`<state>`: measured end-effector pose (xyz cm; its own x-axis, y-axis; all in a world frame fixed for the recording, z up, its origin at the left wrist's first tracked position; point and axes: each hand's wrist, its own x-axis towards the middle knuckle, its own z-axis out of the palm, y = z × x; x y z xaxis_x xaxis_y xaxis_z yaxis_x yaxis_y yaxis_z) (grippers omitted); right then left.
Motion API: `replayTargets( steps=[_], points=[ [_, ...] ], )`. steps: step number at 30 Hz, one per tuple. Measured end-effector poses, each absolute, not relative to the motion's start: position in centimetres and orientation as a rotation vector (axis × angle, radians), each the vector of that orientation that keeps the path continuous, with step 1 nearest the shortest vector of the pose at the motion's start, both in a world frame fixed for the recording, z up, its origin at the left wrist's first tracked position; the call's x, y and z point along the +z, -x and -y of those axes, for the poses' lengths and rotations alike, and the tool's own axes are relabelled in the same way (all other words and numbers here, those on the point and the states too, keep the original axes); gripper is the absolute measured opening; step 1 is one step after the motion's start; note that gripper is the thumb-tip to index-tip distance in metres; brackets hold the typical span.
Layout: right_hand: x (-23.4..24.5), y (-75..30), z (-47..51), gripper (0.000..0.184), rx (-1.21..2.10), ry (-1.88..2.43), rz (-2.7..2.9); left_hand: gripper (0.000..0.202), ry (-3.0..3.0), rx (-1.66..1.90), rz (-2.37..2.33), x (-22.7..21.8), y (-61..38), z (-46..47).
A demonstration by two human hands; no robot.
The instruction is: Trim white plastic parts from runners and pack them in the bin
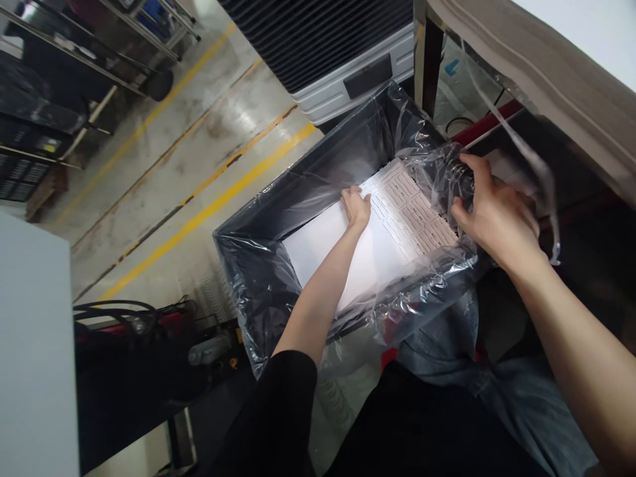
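A dark bin lined with clear plastic film stands tilted in view before me. Inside lies a flat white sheet, with a pinkish panel of cut line patterns at its right end. My left hand reaches into the bin and rests on the sheet near its far edge, fingers bent and thumb apart. At the bin's right end, my right hand is beside the bunched film, its thumb and forefinger spread apart. Its other fingers are partly hidden.
A worktable overhangs at upper right, with a loose plastic strip hanging below. Behind the bin is a ribbed black and grey unit. Yellow lines mark the floor. Racks stand at upper left; a pale panel is nearer.
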<state>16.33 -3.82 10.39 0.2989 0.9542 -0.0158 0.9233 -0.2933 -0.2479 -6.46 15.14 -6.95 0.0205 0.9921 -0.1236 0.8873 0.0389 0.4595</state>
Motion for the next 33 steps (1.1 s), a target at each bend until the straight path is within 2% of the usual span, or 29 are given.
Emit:
replayTargets(
  steps=[10, 15, 18, 21, 24, 26, 29, 33],
  points=[
    [10.9, -16.0, 4.0, 0.065, 0.206, 2.392, 1.768, 0.023, -1.893, 0.326, -1.914, -6.5, 6.0, -15.1],
    [10.8, -16.1, 3.8, 0.068, 0.213, 2.397, 1.767, 0.034, -1.968, 0.169, -1.877, -5.1, 6.9, -15.2],
    [10.9, -16.0, 3.8, 0.069, 0.215, 2.424, 1.763, 0.038, -2.000, -0.082, -1.838, -3.3, 9.8, -15.0],
    [11.1, -15.9, 3.8, 0.068, 0.233, 2.429, 1.764, 0.037, -1.953, -0.486, -1.757, -1.2, 14.5, -13.7],
    [11.3, -15.8, 3.8, 0.066, 0.189, 2.428, 1.787, 0.048, -1.892, -0.826, -1.630, 0.1, 19.4, -10.3],
    [11.2, -15.9, 3.9, 0.065, 0.172, 2.425, 1.792, 0.048, -1.884, -0.938, -1.552, 0.2, 21.5, -7.3],
    [11.0, -16.0, 3.9, 0.065, 0.165, 2.391, 1.783, 0.045, -1.940, -0.930, -1.464, -0.6, 22.4, -3.2],
    [10.8, -16.0, 3.9, 0.067, 0.055, 2.391, 1.782, 0.045, -2.104, -0.687, -1.293, -1.4, 20.5, -0.5]
  ],
)
